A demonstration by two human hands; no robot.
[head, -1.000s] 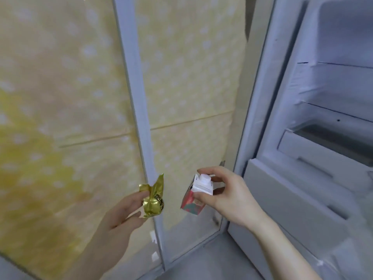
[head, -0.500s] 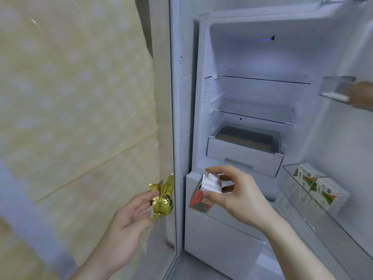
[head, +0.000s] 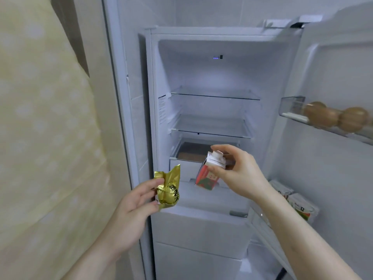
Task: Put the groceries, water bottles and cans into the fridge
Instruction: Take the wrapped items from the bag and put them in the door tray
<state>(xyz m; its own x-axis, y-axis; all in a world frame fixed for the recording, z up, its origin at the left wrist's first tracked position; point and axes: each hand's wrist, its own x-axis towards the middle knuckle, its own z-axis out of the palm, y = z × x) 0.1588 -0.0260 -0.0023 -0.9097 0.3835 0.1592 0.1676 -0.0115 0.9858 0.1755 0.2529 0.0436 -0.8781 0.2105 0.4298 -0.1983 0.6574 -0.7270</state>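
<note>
Both hands are loaded and held up in front of the open fridge (head: 212, 81).

The left hand (head: 133, 207) pinches a crumpled gold foil packet (head: 168, 190) between thumb and fingers, just off the fridge's left frame edge, level with the drawer front. The right hand (head: 240, 172) grips a small red-and-white carton (head: 207, 174) from above, fingers curled round its capped top; the carton hangs tilted in front of the clear drawer (head: 193, 154), touching nothing. Above it, two glass shelves (head: 214, 96) stand bare, with plenty of room over each. The door is swung wide to the right: its upper door bin (head: 292, 106) holds brown eggs (head: 351, 118), and more cartons (head: 300, 207) sit low in the door, beside the right forearm. A yellow patterned wall (head: 50, 138) closes in the left side.
</note>
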